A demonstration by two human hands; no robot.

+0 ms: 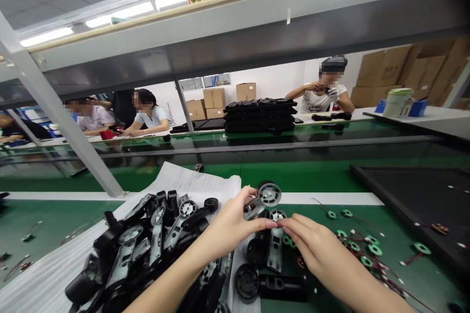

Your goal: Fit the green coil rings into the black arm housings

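My left hand (233,217) grips a grey plastic housing (270,194) with a round spoked end, raised over the bench. My right hand (310,242) has its fingers pressed together, with the tips meeting my left thumb. Whatever those tips may hold is hidden. Beneath my hands lie another grey housing (275,249) and a black housing (282,287) with a round end. To the left, many black and grey housings (157,234) are heaped on a white foam sheet (55,279). Small green ring-shaped boards with wires (374,249) are scattered right of my right hand.
A black tray (414,190) borders the right side. A slanting metal post (73,122) and an overhead shelf (235,49) frame the bench. Across the green belt (304,171) stand stacked black trays (260,117); several people sit there, one person (323,93) behind the stack's right.
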